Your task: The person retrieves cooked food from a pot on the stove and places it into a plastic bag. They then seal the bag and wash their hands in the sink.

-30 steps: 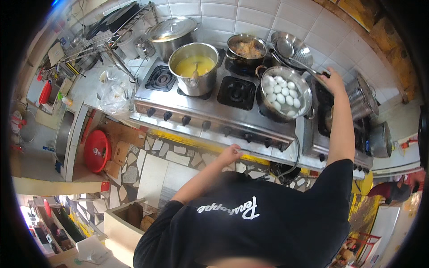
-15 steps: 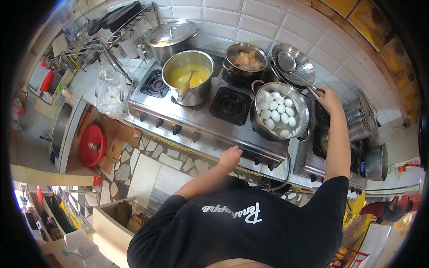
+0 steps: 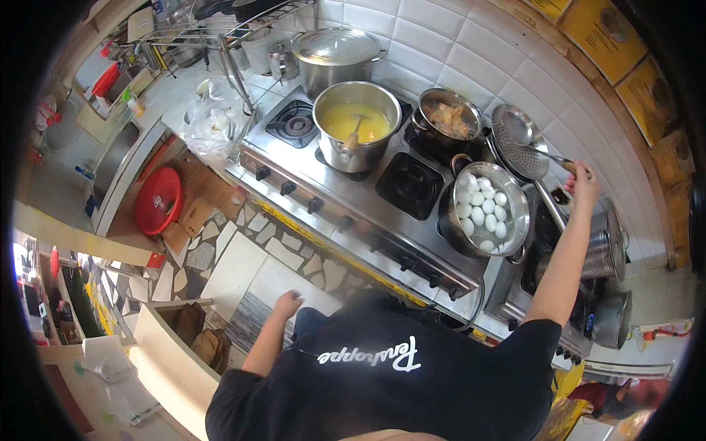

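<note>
My right hand (image 3: 583,180) is closed on the handle of a metal ladle (image 3: 519,126) at the right of the stove. The ladle's round bowl lies over a large perforated skimmer (image 3: 515,151), whose long handle points toward the front right. Just left of my right forearm, white eggs (image 3: 482,209) sit in water in a two-handled pot (image 3: 523,220). My left hand (image 3: 289,303) hangs over the floor, away from the stove, its fingers curled with nothing visible in them.
On the stove (image 3: 346,198), a tall pot (image 3: 327,143) holds yellow liquid and a wooden-handled utensil. Behind it stands a lidded pot (image 3: 334,62); fried food fills a smaller pot (image 3: 450,121). More pots (image 3: 610,320) stand far right. An opened drawer (image 3: 165,367) lies lower left.
My left hand has drawn back from the stove's front knobs to over the floor. The right hand has shifted slightly outward with the ladle's handle. The whole view has turned.
</note>
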Available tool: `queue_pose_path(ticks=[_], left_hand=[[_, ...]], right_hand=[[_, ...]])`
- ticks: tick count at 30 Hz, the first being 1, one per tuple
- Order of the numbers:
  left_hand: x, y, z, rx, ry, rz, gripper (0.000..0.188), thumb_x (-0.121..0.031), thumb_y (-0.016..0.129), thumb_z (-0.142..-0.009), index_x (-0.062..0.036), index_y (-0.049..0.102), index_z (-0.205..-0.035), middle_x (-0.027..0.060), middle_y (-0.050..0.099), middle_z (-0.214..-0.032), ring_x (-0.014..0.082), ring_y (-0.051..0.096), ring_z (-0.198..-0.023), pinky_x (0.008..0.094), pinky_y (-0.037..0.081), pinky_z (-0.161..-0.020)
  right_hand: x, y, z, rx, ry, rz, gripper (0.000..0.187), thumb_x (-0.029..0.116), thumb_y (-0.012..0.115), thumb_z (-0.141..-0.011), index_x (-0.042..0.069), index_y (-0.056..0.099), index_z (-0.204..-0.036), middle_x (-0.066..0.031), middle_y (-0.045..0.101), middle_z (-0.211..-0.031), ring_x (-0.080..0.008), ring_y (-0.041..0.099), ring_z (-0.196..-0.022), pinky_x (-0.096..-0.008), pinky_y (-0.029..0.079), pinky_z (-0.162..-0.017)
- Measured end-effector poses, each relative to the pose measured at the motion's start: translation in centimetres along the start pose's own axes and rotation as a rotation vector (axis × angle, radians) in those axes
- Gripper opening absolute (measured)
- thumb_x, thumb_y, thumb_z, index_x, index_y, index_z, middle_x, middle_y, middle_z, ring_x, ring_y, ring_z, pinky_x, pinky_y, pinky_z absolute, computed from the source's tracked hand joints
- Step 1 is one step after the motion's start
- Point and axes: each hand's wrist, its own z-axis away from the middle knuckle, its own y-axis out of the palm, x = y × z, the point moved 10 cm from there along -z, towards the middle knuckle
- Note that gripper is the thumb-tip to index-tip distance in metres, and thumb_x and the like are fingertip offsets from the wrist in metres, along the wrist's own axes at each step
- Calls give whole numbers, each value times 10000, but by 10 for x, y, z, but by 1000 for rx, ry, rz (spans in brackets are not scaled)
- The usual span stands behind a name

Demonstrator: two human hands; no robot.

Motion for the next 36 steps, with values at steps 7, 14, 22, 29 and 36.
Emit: queue_pose_path(ticks=[7, 14, 22, 29, 36], left_hand=[[244, 28, 115, -242, -605, 1072, 193, -221, 548, -817, -31, 554, -783, 58, 508, -616, 183, 461, -478, 327, 375, -434], [256, 58, 105, 75, -521, 641, 171, -225, 536, -846, -55, 552, -840, 48, 530, -654, 166, 478, -498, 311, 386, -456], [261, -25, 38, -9, -535, 1054, 153, -229, 522, -878, -81, 549, -906, 36, 555, -698, 147, 498, -520, 293, 399, -482], [275, -87, 57, -220, -678, 1056, 134, -225, 540, -864, -96, 542, -901, 29, 547, -720, 145, 500, -541, 287, 374, -429], [257, -23, 74, -64, -575, 922, 143, -225, 531, -863, -92, 549, -814, 41, 536, -696, 195, 517, -574, 323, 383, -440]], right_hand=[[121, 108, 57, 193, -614, 200, 216, 225, 667, -812, 77, 672, -969, -54, 677, -840, -141, 586, -607, -280, 484, -571], [76, 268, 140, 412, -1053, 1073, 170, 165, 664, -742, 122, 616, -899, -113, 583, -896, -312, 612, -832, -415, 515, -723], [15, 334, 173, 601, -1138, 1316, 118, 100, 504, -814, 59, 609, -849, -150, 577, -880, -296, 625, -865, -385, 538, -703], [14, 345, 156, 694, -1088, 1291, 125, 76, 532, -783, 36, 649, -801, -148, 610, -878, -308, 632, -860, -391, 532, -726], [33, 351, 121, 875, -996, 1267, 185, 114, 636, -675, 99, 695, -849, -160, 652, -873, -327, 631, -836, -415, 516, -755]])
